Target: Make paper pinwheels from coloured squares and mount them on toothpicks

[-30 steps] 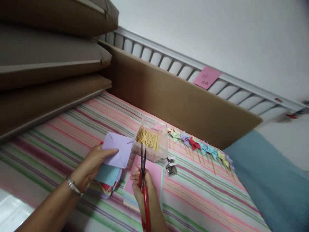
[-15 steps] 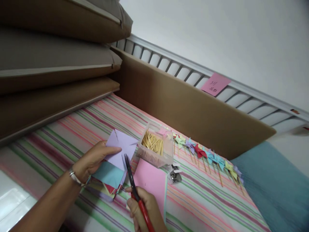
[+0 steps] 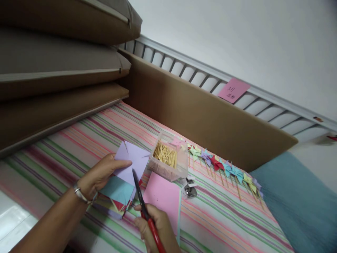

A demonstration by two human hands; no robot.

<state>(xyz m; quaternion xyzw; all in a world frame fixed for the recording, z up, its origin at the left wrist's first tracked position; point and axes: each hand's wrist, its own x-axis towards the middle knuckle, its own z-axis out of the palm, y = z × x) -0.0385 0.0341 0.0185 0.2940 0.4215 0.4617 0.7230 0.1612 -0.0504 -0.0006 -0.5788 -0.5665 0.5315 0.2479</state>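
My left hand (image 3: 110, 169) pinches a square of purple paper (image 3: 134, 158) by its left side, thumb on top; slits run inward from its corners. In my right hand (image 3: 158, 225) is a pair of scissors (image 3: 140, 196) with red handles and dark blades, their tips at the purple paper's lower edge. Below the held sheet sits a stack of cut coloured paper (image 3: 118, 193), blue on top. Beside it lies a pile of pink paper (image 3: 163, 193), partly hidden by my right hand.
A clear plastic box (image 3: 181, 168) of thin wooden sticks (image 3: 165, 154) stands beyond the pink pile. Next to it is a small box of metal bits (image 3: 190, 189). Paper pinwheels (image 3: 217, 162) on sticks lie in a row. Stacked cushions (image 3: 65, 56) rise at the left.
My right hand has swung the scissors left, bringing the blades from beside the plastic box to the purple paper's lower edge. The left hand keeps its hold. The view has shifted slightly.
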